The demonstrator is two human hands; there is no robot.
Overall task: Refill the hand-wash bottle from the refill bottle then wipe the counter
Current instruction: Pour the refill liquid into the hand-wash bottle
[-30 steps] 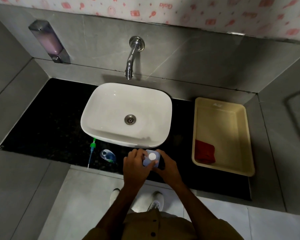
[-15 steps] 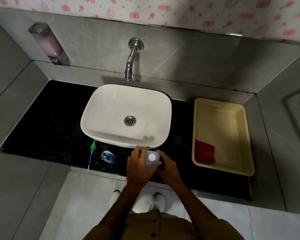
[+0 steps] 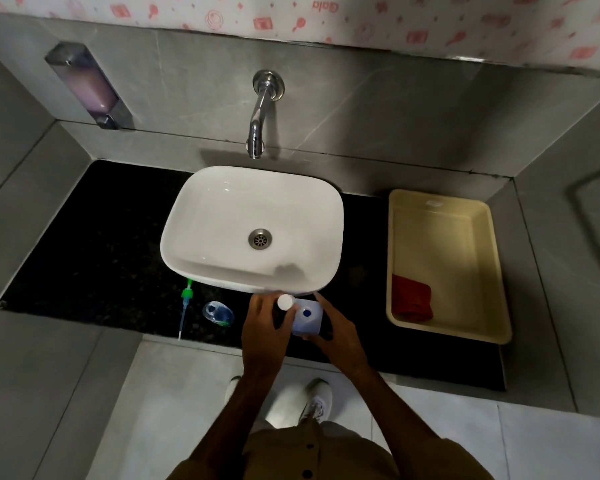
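Note:
A pale blue refill bottle stands on the black counter in front of the sink; its round mouth shows dark blue from above. My right hand grips its right side. My left hand holds the white cap just left of the mouth, off the bottle. The clear hand-wash bottle stands open to the left. Its green pump with a long tube lies flat beside it on the counter.
A white basin with a wall tap sits at the counter's middle. A cream tray at the right holds a red cloth. A wall soap dispenser hangs at the far left. My shoes show on the floor below.
The white cap was on the refill bottle; my left hand has lifted it off to the left, exposing the bottle's mouth. My right hand kept its grip.

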